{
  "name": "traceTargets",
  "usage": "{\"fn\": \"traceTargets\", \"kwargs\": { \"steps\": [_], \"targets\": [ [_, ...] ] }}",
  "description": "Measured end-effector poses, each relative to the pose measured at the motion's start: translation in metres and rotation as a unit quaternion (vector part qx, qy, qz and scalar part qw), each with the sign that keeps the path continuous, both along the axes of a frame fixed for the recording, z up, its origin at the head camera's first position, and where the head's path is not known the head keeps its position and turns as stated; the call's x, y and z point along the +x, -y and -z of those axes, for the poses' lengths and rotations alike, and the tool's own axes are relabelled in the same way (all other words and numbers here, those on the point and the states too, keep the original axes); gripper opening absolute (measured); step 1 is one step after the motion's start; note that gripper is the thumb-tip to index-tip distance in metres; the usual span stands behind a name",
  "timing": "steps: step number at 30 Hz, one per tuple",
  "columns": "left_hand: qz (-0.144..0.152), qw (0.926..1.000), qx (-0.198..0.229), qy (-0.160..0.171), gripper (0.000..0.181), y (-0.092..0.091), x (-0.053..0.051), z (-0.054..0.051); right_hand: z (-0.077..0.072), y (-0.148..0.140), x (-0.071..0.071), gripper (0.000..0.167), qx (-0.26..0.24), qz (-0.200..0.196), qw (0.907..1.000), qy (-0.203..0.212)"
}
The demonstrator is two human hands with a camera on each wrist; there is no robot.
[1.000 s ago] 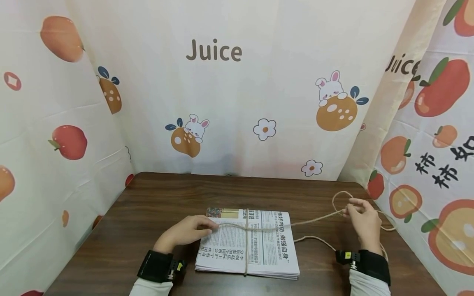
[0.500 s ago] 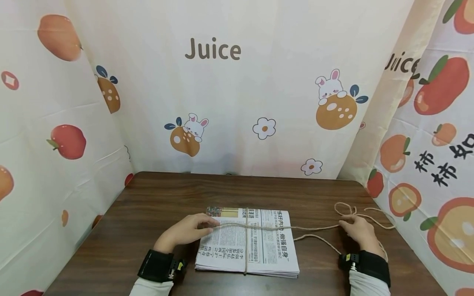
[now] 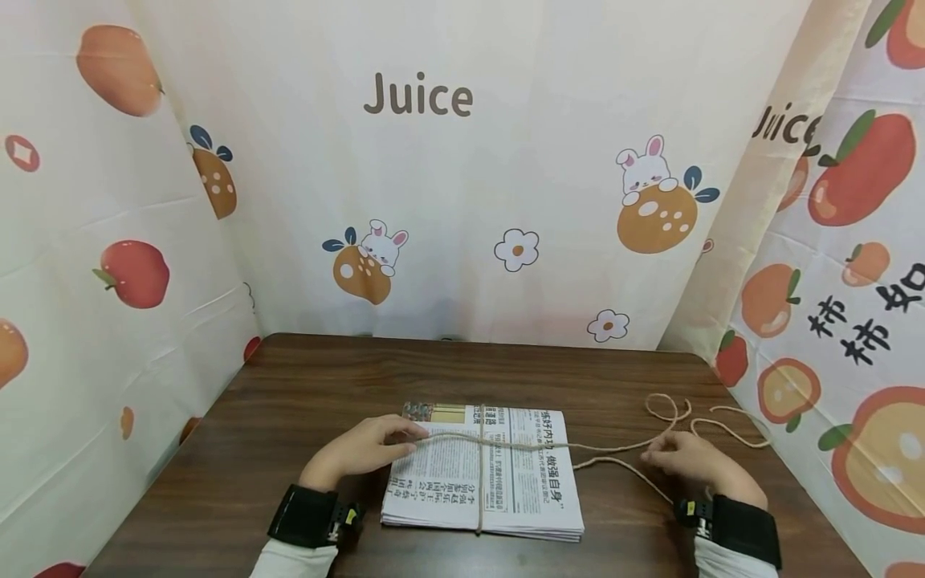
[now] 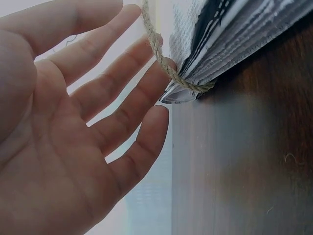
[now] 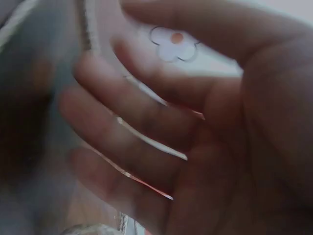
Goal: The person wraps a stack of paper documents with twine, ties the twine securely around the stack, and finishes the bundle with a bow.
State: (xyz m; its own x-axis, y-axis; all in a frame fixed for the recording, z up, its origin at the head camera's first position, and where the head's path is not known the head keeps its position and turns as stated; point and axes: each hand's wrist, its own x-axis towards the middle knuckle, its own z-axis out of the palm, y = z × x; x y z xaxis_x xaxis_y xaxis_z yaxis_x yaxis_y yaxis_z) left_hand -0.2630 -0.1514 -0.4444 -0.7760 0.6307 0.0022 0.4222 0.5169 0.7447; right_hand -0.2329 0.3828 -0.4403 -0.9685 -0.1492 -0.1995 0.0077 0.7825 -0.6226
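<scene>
Between left hand (image 3: 361,451) and right hand (image 3: 699,461), both loosely unclenched, the newspaper stack (image 3: 444,482) under crossed twine (image 3: 481,482).

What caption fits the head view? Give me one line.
Left hand at a newspaper stack crossed by twine, right hand on the other side.

Head view forward-down, wrist views close at fingers (image 4: 120,76)
</scene>
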Motion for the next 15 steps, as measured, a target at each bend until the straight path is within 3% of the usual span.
{"fn": "traceTargets", "kwargs": {
  "steps": [2,7,15],
  "targets": [
    [0.001,1.0,0.002,0.0,0.028,0.0,-0.001,0.0,0.003,0.004,0.002,0.022,-0.01,-0.04,0.999,0.014],
    [0.005,1.0,0.004,0.002,0.028,-0.003,-0.002,0.0,0.007,0.011,0.009,0.016,-0.015,-0.092,0.9946,0.046],
    [0.013,0.9998,0.001,0.016,0.025,-0.005,0.0,0.0,0.008,0.005,0.018,0.021,-0.09,-0.122,0.9798,0.131]
  ]
}}
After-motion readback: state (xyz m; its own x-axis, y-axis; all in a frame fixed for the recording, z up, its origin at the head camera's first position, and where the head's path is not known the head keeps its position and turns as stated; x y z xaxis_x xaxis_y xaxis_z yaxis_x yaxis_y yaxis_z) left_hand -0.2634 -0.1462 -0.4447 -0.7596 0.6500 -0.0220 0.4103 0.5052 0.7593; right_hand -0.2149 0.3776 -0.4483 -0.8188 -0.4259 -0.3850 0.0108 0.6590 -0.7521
